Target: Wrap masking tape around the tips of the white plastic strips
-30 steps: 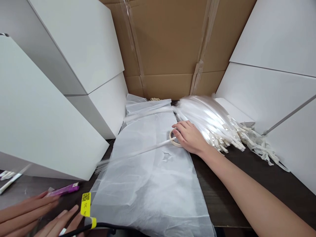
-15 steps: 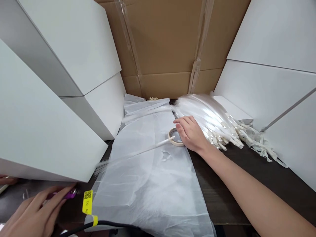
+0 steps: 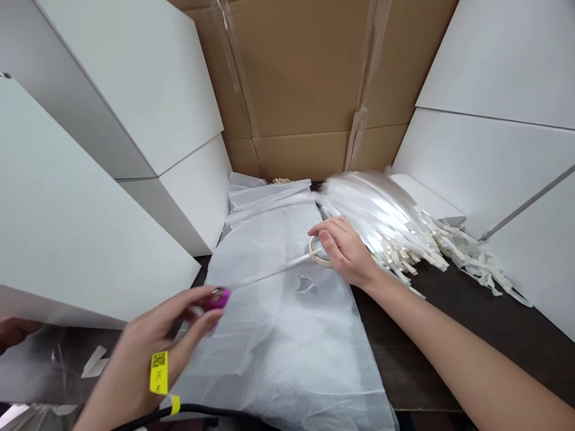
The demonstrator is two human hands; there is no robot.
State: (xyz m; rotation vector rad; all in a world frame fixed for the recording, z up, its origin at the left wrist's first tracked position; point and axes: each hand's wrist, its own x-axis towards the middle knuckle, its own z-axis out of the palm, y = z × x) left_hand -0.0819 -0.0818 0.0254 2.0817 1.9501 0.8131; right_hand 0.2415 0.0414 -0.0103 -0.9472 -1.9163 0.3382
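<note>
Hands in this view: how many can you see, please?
3. The right hand rests on a roll of masking tape; the left hand pinches a purple lighter; a third hand, partly seen, lies at the far left edge, perhaps a co-worker's. More may be hidden.

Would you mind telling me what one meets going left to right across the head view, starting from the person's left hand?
Left hand → purple object → roll of masking tape → right hand → bundle of glossy white strips → white panel

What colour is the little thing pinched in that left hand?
Bright magenta: the small object in the left hand shows best in the head view.
</note>
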